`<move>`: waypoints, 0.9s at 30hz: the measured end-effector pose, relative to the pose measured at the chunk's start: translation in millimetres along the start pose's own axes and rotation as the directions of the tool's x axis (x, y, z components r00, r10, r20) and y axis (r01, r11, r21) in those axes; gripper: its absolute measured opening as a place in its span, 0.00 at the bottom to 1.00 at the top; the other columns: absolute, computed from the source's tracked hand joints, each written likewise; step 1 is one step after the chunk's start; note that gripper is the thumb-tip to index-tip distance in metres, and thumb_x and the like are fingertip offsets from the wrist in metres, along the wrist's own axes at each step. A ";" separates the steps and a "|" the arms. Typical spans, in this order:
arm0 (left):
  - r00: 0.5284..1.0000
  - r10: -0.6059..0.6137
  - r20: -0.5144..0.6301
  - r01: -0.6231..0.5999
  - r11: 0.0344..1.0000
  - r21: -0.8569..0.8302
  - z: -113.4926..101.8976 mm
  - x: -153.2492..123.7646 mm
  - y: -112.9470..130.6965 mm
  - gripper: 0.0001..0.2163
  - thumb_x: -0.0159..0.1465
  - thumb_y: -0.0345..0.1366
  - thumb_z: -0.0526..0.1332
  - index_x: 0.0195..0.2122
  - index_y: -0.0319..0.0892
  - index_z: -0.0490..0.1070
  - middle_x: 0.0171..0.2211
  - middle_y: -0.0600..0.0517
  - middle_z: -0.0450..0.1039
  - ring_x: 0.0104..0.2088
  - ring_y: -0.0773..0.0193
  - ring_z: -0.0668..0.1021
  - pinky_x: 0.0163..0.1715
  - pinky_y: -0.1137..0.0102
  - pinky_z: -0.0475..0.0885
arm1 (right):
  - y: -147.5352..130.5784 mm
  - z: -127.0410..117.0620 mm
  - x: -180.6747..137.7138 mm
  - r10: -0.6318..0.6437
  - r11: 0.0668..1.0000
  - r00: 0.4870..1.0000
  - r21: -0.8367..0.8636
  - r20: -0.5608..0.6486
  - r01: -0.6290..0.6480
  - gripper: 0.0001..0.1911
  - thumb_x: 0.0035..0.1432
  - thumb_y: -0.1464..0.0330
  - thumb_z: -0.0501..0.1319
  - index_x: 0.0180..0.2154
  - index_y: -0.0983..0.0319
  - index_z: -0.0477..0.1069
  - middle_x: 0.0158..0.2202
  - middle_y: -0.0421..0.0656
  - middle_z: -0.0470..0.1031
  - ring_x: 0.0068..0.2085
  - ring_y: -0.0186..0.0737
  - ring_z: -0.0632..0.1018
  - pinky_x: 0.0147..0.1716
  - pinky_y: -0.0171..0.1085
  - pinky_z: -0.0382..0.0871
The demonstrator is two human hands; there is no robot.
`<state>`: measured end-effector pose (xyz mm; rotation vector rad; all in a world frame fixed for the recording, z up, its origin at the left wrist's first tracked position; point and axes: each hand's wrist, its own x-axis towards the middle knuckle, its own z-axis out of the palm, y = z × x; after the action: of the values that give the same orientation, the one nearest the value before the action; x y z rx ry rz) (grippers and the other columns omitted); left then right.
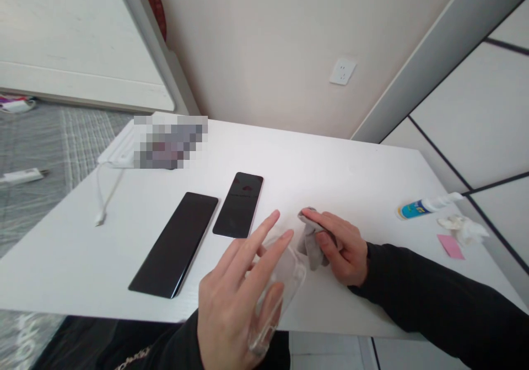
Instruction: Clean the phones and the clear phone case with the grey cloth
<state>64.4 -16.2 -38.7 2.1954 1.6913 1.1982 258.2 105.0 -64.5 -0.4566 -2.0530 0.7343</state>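
Now we are holding the clear case (285, 282) in our half-open left hand (231, 298), right hand (345, 246) pinching the grey cloth (312, 246).

Bare left hand (231, 298), bare right hand (345, 248), long black sleeves (433, 298)
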 end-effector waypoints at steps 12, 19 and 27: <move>0.944 -0.113 0.310 0.267 0.815 -0.515 4.0 22.7 18.9 0.22 0.72 0.42 0.52 0.67 0.49 0.54 0.54 0.45 0.67 0.53 0.55 0.74 0.55 0.57 0.75 | -52.1 -26.2 20.9 -0.086 0.992 0.992 -0.089 0.096 0.094 0.23 0.73 0.70 0.49 0.67 0.60 0.63 0.32 0.43 0.78 0.27 0.37 0.75 0.24 0.37 0.69; 0.886 -0.125 0.446 0.387 0.728 -0.565 14.7 16.8 11.8 0.29 0.63 0.40 0.63 0.65 0.53 0.58 0.46 0.50 0.69 0.44 0.55 0.75 0.50 0.56 0.75 | -60.7 -12.2 7.3 -0.321 0.935 0.906 -0.057 0.277 0.349 0.17 0.75 0.66 0.52 0.60 0.60 0.69 0.20 0.32 0.63 0.20 0.32 0.68 0.21 0.35 0.63; 0.859 -0.228 0.459 0.484 0.651 -0.584 15.9 15.4 16.5 0.16 0.67 0.42 0.59 0.55 0.47 0.65 0.44 0.48 0.72 0.44 0.55 0.76 0.49 0.58 0.75 | -54.9 -20.5 17.1 -0.299 0.930 0.925 -0.143 0.234 0.337 0.21 0.71 0.73 0.51 0.62 0.70 0.66 0.25 0.37 0.67 0.24 0.34 0.68 0.24 0.36 0.63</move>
<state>88.1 -3.4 -32.9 1.4100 1.1800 1.0144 263.7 79.8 -9.1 -0.1384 -2.3307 0.4124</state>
